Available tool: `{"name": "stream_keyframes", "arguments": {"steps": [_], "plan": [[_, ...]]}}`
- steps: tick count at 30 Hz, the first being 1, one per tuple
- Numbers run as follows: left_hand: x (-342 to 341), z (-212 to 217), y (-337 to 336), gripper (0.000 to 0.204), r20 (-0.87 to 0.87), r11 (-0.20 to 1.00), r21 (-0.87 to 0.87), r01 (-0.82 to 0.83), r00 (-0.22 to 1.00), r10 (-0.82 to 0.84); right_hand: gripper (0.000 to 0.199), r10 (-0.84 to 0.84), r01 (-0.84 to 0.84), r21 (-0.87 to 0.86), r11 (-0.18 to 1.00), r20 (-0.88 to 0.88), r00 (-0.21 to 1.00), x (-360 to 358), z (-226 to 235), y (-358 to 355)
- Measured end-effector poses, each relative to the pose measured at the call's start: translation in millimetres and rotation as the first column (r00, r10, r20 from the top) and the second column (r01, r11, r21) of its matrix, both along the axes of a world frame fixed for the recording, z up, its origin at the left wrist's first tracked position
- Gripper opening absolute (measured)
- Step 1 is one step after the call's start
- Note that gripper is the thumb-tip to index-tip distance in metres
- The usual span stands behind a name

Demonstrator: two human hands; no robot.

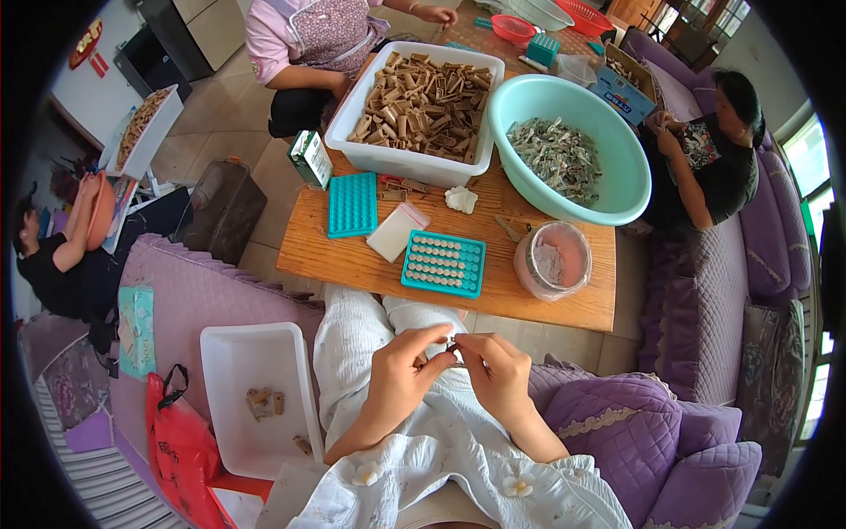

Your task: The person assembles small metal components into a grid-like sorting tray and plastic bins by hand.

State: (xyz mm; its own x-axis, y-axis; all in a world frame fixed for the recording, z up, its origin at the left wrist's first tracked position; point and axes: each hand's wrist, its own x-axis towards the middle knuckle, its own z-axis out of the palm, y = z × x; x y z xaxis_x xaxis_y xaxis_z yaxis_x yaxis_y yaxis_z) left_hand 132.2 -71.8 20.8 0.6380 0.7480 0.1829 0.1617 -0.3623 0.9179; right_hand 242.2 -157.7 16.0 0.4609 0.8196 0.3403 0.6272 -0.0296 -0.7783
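Note:
My left hand (407,368) and my right hand (496,375) meet above my lap, both closed in a pinch. Between their fingertips is a tiny piece (453,346), partly dark with a pale bit; its kind is too small to make out. Just beyond, near the table's front edge, lies a teal tray (476,257) with rows of round pale pieces in its holes. A second teal tray (352,204), with bare holes, lies behind it to the left. Between them is a flat whitish packet (393,236). A round tub (577,269) with a pinkish lining stands to the right.
A white bin (401,164) heaped with brown pieces and a teal basin (621,181) of foil-like strips fill the table (304,251). Beside my left leg sits a white tub (304,388) with a few brown pieces. Purple cushions (617,423) lie right; other people sit around.

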Motion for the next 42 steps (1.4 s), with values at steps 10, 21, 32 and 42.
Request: {"name": "stream_keyframes", "arguments": {"steps": [10, 21, 32, 42], "plan": [[-5, -16, 8, 0.018, 0.199, 0.996, 0.091, -0.025, 0.980, 0.006, 0.017, 0.081, -0.074, 0.037, 0.997, -0.277, 0.958, 1, 15, 3], [-5, -9, 18, 0.024, 0.291, 0.990, -0.014, 0.138, 0.948, -0.128, 0.021, 0.088, -0.067, 0.095, 0.993, -0.242, 0.966, 0, 21, 13], [-13, -13, 33, 0.021, 0.204, 0.961, -0.096, 0.260, 0.950, -0.237, 0.017, 0.135, -0.137, -0.003, 0.991, -0.177, 0.975, 1, 13, 11], [-12, -22, 29, 0.024, 0.292, 0.960, -0.178, 0.217, 0.943, -0.159, 0.020, 0.072, -0.074, -0.004, 0.997, -0.200, 0.977, -2, 13, 12]]}}
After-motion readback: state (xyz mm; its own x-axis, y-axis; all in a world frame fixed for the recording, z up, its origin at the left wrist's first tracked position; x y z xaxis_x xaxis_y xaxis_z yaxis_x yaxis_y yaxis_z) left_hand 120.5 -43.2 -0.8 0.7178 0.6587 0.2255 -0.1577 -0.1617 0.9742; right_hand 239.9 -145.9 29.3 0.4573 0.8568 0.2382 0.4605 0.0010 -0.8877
